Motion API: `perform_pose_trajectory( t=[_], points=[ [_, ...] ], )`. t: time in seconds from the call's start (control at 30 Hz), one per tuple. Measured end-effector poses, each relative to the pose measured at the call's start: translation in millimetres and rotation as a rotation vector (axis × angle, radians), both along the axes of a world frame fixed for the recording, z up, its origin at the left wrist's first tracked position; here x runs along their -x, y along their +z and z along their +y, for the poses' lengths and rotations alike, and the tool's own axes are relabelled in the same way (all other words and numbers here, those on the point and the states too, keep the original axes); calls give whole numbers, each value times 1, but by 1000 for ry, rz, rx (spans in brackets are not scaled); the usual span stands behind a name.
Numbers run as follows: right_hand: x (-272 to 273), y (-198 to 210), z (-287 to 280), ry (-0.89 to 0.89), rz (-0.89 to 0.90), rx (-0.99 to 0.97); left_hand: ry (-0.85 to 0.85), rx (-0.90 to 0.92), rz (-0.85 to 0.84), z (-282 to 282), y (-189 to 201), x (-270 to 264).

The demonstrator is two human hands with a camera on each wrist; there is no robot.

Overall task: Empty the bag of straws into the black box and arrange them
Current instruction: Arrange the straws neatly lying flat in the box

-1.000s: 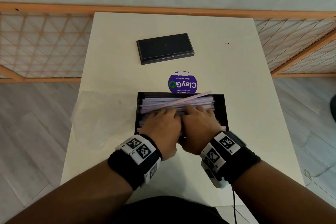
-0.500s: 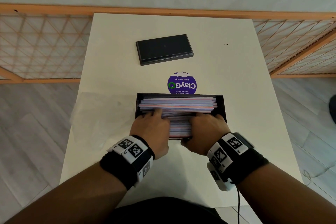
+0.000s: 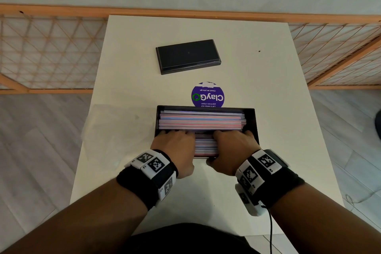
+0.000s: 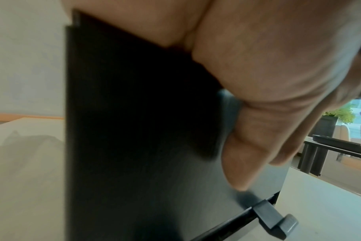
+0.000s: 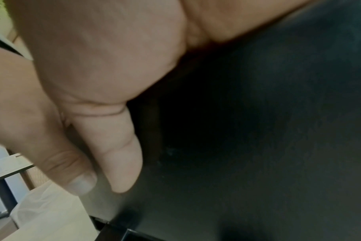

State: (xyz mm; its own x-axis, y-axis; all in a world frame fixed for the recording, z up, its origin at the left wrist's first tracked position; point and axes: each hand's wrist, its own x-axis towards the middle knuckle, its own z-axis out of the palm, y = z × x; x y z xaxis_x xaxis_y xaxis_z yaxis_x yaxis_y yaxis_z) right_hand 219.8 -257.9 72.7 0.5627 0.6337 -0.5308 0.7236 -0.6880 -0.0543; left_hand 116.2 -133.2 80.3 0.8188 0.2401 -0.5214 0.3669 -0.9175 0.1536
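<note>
My left hand gripped the open black rectangular box at its near-left corner, fingers laid on the pastel striped plastic straws, thumb outside the wall. Those straws ran left-to-right just past my fingertips. My right hand mirrored that at the near-right corner.

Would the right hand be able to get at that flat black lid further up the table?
Probably yes. The lid lies alone on open table beyond the black box; the right hand must first release the box.

Left thumb against black box
</note>
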Motion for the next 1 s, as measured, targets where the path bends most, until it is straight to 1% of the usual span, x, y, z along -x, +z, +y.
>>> perform_pose_trajectory(
  t=[0.17,0.23,0.33,0.4,0.5,0.57,0.67,0.73,0.83,0.9,1.0],
  points=[
    [-1,2,0,12,-4,19,3,-12,22,-1,2,-1],
    [-1,5,1,24,8,44,18,-14,4,-2,3,1],
    [1,12,1,67,-31,40,-28,-46,-107,-9,6,2],
    [5,17,3,101,-84,5,-77,-12,-172,-15,3,0],
    [11,21,11,142,-35,-55,-63,84,-141,-17,-1,-1],
    [8,21,11,132,6,-26,-54,46,-120,-13,-1,2],
    [-2,18,2,83,-14,30,-13,-29,-69,-3,-1,7],
    [-1,14,-1,74,-9,14,-16,-33,-58,-1,-1,7],
    [7,8,1,117,49,-78,-51,23,-122,-8,-2,3],
    [10,7,2,107,28,-72,-52,24,-116,-12,-2,2],
    [9,5,3,53,-34,-28,2,-23,-73,-9,-3,4]
  ],
)
